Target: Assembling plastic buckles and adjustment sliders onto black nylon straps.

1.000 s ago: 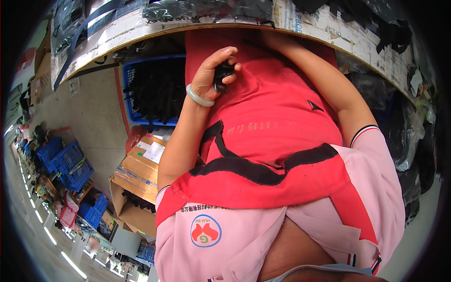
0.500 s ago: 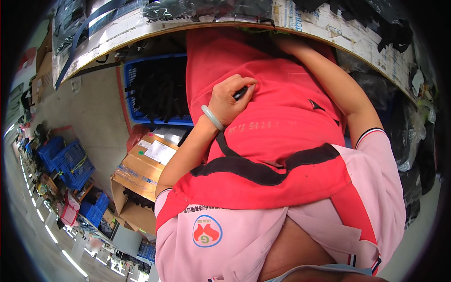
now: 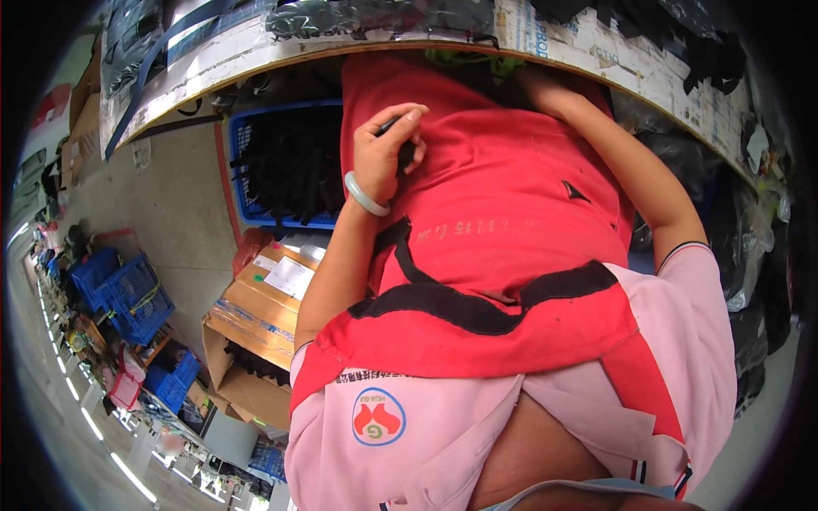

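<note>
My left hand (image 3: 385, 157), with a pale bracelet on its wrist, is raised above the left side of the red apron (image 3: 486, 179). Its fingers curl round a small dark object (image 3: 388, 126), mostly covered by the hand, so its kind does not show. Over at the far right of my lap, my right hand (image 3: 538, 88) reaches in beneath the table edge. Its fingers are hidden in shadow there. Right beside it, a crumpled bright green material (image 3: 477, 61) shows under the edge.
The table (image 3: 409, 44) crosses the far side, carrying plastic-wrapped dark goods (image 3: 375, 19). Left of my lap stands a blue crate (image 3: 247, 200) of black straps, with an open cardboard box (image 3: 256, 315) nearer me. Dark plastic bags (image 3: 737, 230) hang at the right.
My left hand has moved left and away from me, lifting its fingers off the apron with the dark object still held. My right hand has shifted slightly right; more of the green material shows.
</note>
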The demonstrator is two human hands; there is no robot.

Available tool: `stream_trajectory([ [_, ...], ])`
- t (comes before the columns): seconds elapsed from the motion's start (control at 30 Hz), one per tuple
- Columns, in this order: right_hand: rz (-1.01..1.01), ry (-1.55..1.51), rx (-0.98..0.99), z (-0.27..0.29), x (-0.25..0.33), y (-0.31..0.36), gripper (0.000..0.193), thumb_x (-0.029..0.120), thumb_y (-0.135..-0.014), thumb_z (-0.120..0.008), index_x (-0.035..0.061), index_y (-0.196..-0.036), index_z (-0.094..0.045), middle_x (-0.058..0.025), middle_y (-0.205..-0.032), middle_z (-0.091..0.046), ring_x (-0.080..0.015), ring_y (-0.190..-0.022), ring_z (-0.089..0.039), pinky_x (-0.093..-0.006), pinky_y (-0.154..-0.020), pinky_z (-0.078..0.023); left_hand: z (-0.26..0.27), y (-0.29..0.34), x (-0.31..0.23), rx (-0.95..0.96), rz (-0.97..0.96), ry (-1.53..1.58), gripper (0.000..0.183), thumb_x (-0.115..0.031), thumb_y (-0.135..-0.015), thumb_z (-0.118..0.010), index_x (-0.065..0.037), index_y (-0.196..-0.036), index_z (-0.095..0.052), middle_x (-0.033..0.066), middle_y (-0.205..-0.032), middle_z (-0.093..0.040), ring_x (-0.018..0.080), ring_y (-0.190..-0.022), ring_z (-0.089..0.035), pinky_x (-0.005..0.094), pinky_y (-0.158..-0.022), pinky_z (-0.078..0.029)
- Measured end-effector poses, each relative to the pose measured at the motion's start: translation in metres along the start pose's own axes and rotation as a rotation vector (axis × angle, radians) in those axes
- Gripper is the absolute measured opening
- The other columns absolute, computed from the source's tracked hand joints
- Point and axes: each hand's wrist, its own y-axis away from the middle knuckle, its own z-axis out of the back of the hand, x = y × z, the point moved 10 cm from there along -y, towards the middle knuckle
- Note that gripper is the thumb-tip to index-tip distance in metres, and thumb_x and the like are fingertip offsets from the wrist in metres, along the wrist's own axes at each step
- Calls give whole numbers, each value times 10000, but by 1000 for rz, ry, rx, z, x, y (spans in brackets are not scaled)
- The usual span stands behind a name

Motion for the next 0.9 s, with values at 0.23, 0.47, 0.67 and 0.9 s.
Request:
stream_trajectory([
  [0.23, 481, -351, -611, 98, 112, 109, 164, 141, -856, -663, 3, -935, -621, -115, -845, -609, -256, -775, -598, -307, -713, -502, 42, -38, -21, -94, -97, 26, 197, -122, -900, -638, 27, -1027, -659, 39, -687, -559, 140, -535, -566, 233, -402, -360],
  [0.47, 273, -1209, -195, 87, 132, 94, 199, 231, -928, -637, 51, -1012, -657, 16, -864, -617, -64, -781, -552, -220, -700, -460, -48, -13, 0, 107, 51, 52, 205, -143, -903, -659, -3, -1053, -656, 52, -725, -607, 128, -560, -600, 221, -421, -398],
  [0.67, 409, -1218, -139, 83, 159, 92, 176, 205, -932, -633, 50, -1015, -635, 27, -849, -611, -49, -777, -545, -200, -691, -437, -62, -12, 2, 200, 64, 222, 170, -134, -906, -655, -9, -1010, -605, 65, -778, -606, 148, -575, -602, 227, -425, -416],
  [0.9, 366, -1467, -22, 65, 163, 82, 240, 196, -931, -639, 19, -1088, -600, -12, -919, -610, -91, -825, -576, -236, -757, -488, -58, 4, -38, 36, -328, -28, 244, 12, -854, -666, -21, -1093, -627, 24, -807, -617, 80, -579, -584, 188, -460, -418],
])
